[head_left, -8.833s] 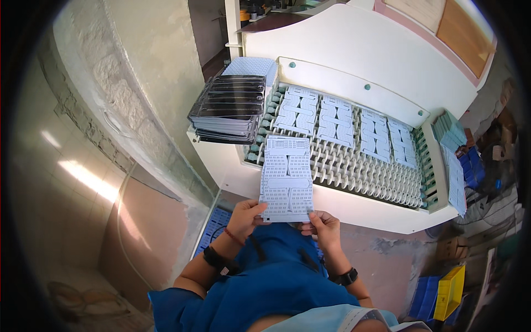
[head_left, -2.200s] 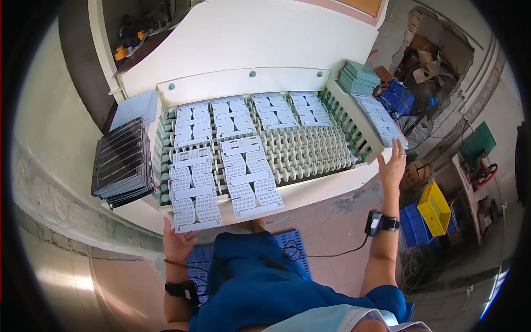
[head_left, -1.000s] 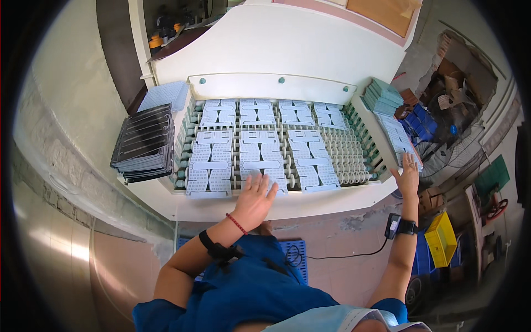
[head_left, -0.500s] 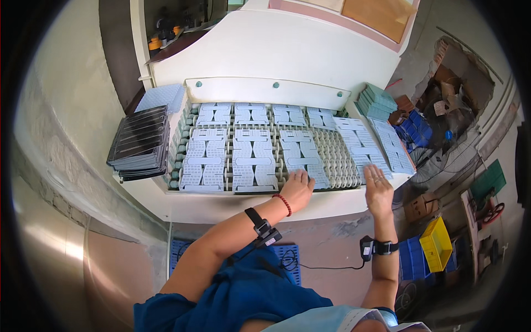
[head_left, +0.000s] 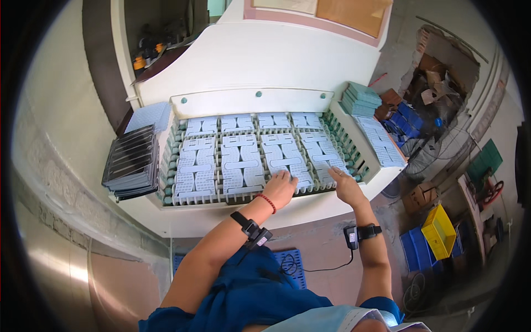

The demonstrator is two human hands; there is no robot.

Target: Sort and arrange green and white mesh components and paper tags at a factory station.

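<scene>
Pale blue printed circuit board panels with dark hourglass slots lie in two rows on the roller conveyor (head_left: 219, 198) of a white machine. My left hand (head_left: 278, 190) is closed at the near edge of the third front panel (head_left: 281, 154), its fingers curled and its thumb toward the right. At the right end of the front row, my right hand (head_left: 349, 189) pinches the near right corner of the fourth panel (head_left: 319, 149), which lies flat on the rollers. The undersides of both hands are hidden.
Black slotted racks (head_left: 131, 160) are stacked left of the conveyor, with pale sheets (head_left: 149, 117) behind. On the right ledge lie a loose panel (head_left: 380, 138) and a green stack (head_left: 358, 98). Yellow (head_left: 439, 232) and blue bins (head_left: 416, 249) stand on the floor at right.
The fourth front panel has moved left from the right ledge onto the rollers, with my right hand following. My left hand stays at the third panel. The whole view has shifted slightly.
</scene>
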